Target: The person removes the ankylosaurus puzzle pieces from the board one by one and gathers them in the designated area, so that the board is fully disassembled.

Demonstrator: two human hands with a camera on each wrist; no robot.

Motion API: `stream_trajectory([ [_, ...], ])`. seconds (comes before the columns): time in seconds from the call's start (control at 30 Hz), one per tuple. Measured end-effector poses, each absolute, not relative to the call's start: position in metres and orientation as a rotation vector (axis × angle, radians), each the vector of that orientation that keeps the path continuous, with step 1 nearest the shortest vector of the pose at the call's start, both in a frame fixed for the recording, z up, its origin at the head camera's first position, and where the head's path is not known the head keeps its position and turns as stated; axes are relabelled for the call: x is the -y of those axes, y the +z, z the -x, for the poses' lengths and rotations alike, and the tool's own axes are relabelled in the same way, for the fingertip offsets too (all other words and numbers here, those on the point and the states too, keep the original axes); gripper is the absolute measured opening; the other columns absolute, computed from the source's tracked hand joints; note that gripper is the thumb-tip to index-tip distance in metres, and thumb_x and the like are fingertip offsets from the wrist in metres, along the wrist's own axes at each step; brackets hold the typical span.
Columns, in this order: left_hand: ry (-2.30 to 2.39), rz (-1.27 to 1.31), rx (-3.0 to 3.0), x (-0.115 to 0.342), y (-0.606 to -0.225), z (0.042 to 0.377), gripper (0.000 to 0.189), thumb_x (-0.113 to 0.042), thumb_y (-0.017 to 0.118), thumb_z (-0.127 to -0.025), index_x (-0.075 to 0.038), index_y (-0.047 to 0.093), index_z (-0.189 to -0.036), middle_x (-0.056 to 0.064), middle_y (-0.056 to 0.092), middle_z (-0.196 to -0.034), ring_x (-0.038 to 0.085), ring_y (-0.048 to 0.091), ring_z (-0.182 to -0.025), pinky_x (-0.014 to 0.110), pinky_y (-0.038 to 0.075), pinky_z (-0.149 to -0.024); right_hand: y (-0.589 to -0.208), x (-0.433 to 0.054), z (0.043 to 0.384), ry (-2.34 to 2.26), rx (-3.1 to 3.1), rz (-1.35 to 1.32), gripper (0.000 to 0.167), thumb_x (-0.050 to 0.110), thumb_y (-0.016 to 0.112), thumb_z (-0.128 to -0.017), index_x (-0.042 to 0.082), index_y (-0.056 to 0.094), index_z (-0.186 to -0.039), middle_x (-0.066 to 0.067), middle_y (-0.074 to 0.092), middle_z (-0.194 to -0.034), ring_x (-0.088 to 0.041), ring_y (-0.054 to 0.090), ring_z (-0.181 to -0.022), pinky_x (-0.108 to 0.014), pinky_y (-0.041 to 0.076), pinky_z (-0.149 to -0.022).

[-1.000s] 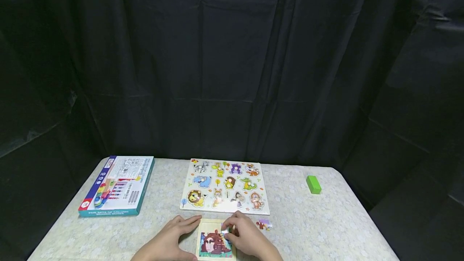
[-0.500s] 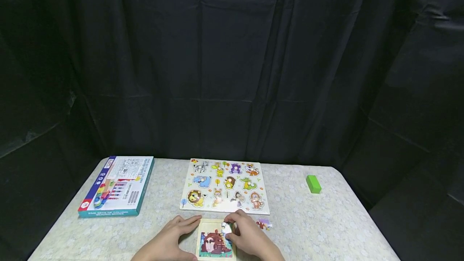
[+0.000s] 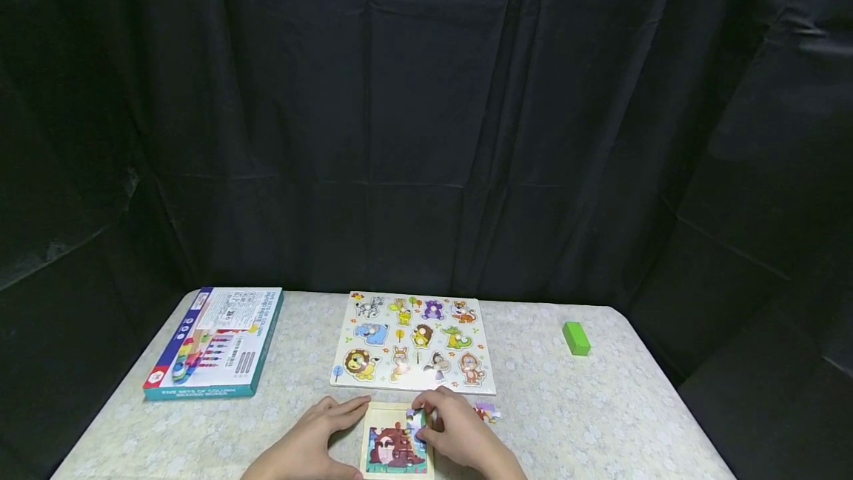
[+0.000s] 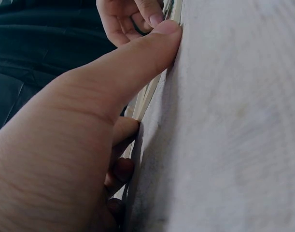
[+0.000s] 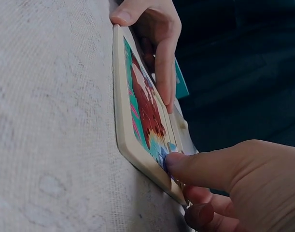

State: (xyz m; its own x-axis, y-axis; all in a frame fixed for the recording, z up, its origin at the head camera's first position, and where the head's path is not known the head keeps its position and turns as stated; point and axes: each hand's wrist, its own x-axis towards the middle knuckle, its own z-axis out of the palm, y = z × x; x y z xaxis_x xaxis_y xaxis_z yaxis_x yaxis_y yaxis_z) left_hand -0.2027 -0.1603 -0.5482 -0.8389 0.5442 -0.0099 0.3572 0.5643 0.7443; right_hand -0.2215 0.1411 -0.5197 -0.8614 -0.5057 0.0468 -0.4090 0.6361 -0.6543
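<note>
Close to the table's front edge lies a small wooden jigsaw tray [image 3: 373,421], its lower part filled with a brown animal picture. My left hand [image 3: 313,439] holds its left side, thumb at the near corner and index finger at the far one. In the right wrist view those fingers [image 5: 164,72] reach along the tray's rim. My right hand [image 3: 456,432] pinches a light jigsaw piece [image 3: 417,419] at the tray's upper right, thumb low and fingertips above. Part of this piece is hidden by the fingers. A second jigsaw piece [image 3: 488,412], purple and red, lies beyond the right hand.
An animal peg puzzle board [image 3: 413,343] lies just behind the tray. To the left sits a flat toy box [image 3: 213,343] with teal sides. A green block [image 3: 576,338] rests at the right, on the pale patterned tablecloth [image 3: 566,421]. Black curtain [image 3: 426,132] surrounds the table.
The right hand has shifted slightly right and away from me, bringing the pinched piece into the tray's upper right corner area. The left hand and the tray have stayed put.
</note>
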Motion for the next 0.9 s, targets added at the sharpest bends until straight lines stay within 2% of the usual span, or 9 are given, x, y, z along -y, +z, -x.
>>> stream_trajectory([
  [0.47, 1.158, -0.751, -2.535, 0.1597, -0.5476, 0.2033, 0.103, -0.059, 0.092, -0.074, -0.015, 0.053, -0.158, -0.003, 0.044, -0.168, 0.005, 0.04, -0.098, 0.026, 0.04, -0.088, -0.5208, -0.142, 0.2227, -1.045, -2.725, 0.756, 0.023, 0.01, 0.084, -0.089, 0.011, 0.077, -0.111, 0.01, 0.058, -0.088, 0.0, 0.048, -0.071, -0.022, 0.044, -0.066],
  [0.9, 1.165, -0.722, -2.521, 0.1587, -0.5447, 0.2022, 0.103, -0.06, 0.092, -0.074, -0.017, 0.052, -0.158, -0.007, 0.044, -0.167, 0.007, 0.039, -0.096, 0.025, 0.038, -0.081, -0.5202, -0.1405, 0.2224, -1.042, -2.756, 0.785, 0.017, 0.01, 0.082, -0.092, 0.011, 0.078, -0.109, 0.01, 0.061, -0.091, 0.001, 0.049, -0.075, -0.023, 0.046, -0.067],
])
